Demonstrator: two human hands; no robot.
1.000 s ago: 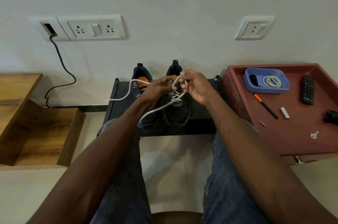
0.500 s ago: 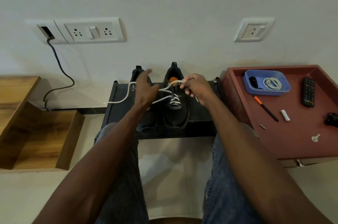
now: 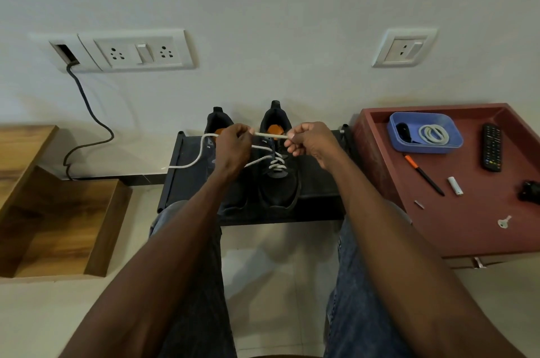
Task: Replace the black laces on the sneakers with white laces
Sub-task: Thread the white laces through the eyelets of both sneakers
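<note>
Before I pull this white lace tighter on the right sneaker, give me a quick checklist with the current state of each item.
1. Left hand has a grip on the white lace: ok.
2. Right hand has a grip on the lace: ok.
3. Span between the hands taut: ok.
4. Lower eyelets of the right sneaker laced in white: ok.
5. Long free tail trailing off the black stand, ends look uneven: not ok.
6. Left sneaker laced: cannot tell, arm hides it.
</note>
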